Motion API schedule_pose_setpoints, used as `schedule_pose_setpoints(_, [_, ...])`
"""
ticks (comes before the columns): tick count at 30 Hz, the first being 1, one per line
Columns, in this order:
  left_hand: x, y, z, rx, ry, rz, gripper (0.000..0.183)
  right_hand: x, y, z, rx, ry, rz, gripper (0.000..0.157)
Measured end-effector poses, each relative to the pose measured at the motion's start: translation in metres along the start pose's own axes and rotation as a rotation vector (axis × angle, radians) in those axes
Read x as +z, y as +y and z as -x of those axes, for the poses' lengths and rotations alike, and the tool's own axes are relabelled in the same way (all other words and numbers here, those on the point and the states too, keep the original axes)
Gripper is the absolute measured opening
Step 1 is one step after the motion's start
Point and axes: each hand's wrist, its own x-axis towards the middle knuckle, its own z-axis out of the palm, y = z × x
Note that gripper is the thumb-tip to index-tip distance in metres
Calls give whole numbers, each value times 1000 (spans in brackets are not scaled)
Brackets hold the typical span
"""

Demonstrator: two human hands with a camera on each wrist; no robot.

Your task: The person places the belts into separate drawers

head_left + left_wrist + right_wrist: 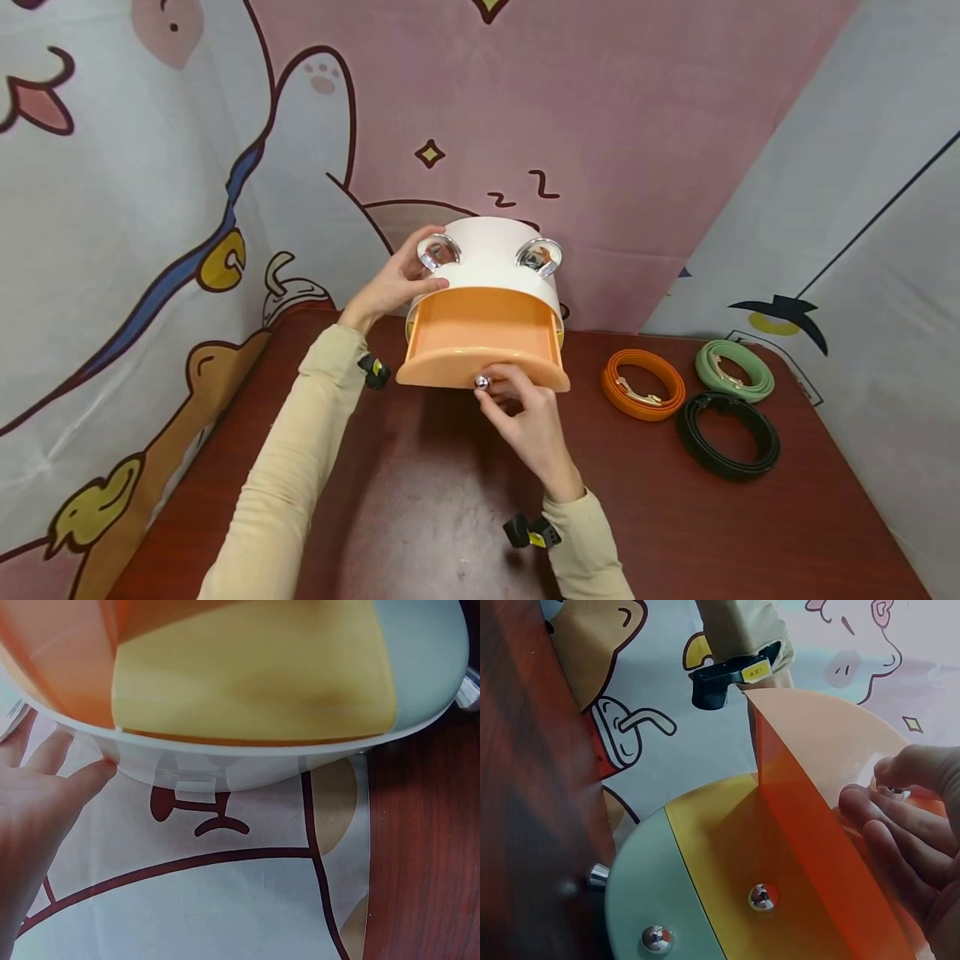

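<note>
1. From here I see the right hand (534, 421) pinching a small, shiny ball-shaped knob (482, 382) between thumb and fingers.
2. The knob sits on the pale orange drawer (480, 364), partly out of its cabinet; it looks smooth and glossy, with a curved front and straight side walls.
3. The left hand (393, 283) lies spread against the cabinet's side, thumb extended, touching without clenching.
4. The cabinet (491, 250) is a rounded white shell on the table by the wall cloth, with two mirror-bright round pieces (538, 255) on top.
5. Below the orange drawer are a yellow drawer (255, 675) and a grey-green drawer (427, 660).
6. Farther right, coiled belts lie close together: orange (643, 357), green (738, 347) and black (738, 467).
7. The table (450, 500) is reddish-brown, wood-grained; the wall cloth (615, 125) carries cartoons.
</note>
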Motion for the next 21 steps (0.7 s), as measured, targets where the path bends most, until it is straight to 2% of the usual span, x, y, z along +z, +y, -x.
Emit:
schedule_pose_setpoints(7, [-1,0,0,-6,-3,-5,74,0,-1,4,-43,-3,13,33])
schedule_pose_setpoints(21, [0,1,2,-8,3,-8,74,-1,-8,8,-45,-7,27,36])
